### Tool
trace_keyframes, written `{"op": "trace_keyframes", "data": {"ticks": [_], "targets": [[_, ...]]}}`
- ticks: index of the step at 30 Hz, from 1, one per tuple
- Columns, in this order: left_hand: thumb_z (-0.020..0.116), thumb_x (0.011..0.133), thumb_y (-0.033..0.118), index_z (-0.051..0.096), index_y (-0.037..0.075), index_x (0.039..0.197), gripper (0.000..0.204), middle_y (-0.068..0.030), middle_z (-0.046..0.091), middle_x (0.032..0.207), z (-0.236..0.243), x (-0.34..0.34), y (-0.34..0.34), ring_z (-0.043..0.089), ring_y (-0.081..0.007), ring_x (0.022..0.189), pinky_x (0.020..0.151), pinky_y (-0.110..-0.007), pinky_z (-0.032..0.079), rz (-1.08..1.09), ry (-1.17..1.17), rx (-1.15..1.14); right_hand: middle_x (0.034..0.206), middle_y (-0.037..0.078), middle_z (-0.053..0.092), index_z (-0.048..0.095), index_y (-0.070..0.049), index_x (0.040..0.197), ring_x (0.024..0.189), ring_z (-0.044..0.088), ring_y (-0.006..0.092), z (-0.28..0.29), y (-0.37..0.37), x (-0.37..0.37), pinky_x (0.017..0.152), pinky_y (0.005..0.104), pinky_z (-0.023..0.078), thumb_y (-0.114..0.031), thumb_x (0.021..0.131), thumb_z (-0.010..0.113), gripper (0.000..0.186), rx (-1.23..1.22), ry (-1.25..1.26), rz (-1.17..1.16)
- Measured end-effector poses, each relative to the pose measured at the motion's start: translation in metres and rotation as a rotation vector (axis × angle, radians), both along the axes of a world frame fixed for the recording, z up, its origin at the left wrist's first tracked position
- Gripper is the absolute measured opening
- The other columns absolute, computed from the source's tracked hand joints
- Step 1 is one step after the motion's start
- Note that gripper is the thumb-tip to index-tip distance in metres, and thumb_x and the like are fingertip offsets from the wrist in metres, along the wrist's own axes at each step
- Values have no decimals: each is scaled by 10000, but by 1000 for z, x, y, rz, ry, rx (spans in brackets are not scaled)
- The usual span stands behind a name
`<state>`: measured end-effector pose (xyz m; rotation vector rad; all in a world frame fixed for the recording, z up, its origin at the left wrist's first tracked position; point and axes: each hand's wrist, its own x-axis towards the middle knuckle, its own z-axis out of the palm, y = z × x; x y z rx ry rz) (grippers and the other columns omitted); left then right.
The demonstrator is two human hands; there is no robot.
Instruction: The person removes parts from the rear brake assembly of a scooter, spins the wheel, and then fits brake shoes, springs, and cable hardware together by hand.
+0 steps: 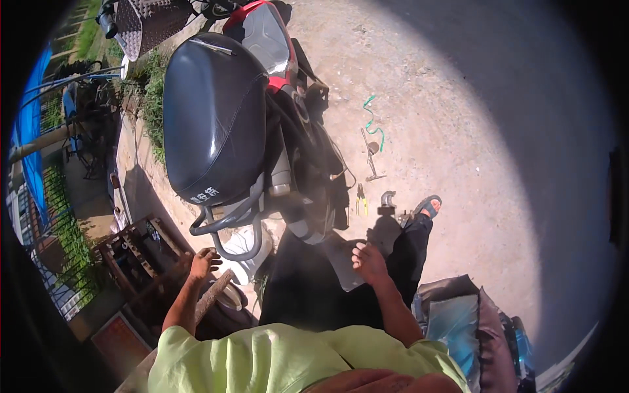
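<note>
A scooter with a black padded seat (213, 124) stands in front of me, its dark grab rail (226, 226) curving round the rear end. My left hand (205, 263) hovers just left of that rail, apart from it, fingers loosely bent and spaced, holding nothing visible. On the other side, my right hand (369, 261) is held over my dark trousers, right of the scooter's tail; its fingers curl slightly and nothing shows in them. Between my hands, a white rounded object (244, 252) lies below the rail. A thin metal tool (213, 46) rests across the seat's far end.
Right of the scooter, yellow-handled pliers (362, 200), a curved metal piece (388, 198), a metal lever-like part (371, 154) and a green strap (371, 118) lie on the ground. A wooden rack (141, 252) stands at left. Bags (452, 321) sit at lower right.
</note>
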<state>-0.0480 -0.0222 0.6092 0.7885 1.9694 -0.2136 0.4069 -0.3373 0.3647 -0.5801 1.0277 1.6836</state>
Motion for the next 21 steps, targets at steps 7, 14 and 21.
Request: {"op": "trace_keyframes", "data": {"ticks": [7, 14, 21], "targets": [[629, 973, 297, 625, -9, 1207, 386, -117, 713, 1002, 1, 120, -190, 706, -214, 791, 645, -323, 533, -316, -10, -253, 930, 54, 631, 558, -67, 1286, 742, 579, 173, 34, -29, 176, 635, 287, 452, -365, 1006, 548, 409, -59, -350, 349], [569, 1000, 255, 582, -9, 1321, 416, -139, 705, 1124, -13, 268, -217, 716, -255, 947, 768, -361, 570, -34, -30, -293, 922, 47, 621, 555, -97, 1299, 721, 564, 168, 28, -94, 223, 619, 294, 454, -413, 986, 609, 449, -72, -412, 330], [594, 994, 265, 628, 31, 1226, 332, -109, 708, 1065, -24, 305, -247, 714, -232, 915, 761, -361, 556, 91, -40, -205, 847, 9, 564, 587, -123, 1164, 742, 518, 177, 55, -114, 249, 656, 323, 436, -435, 1015, 494, 358, -25, -193, 204]]}}
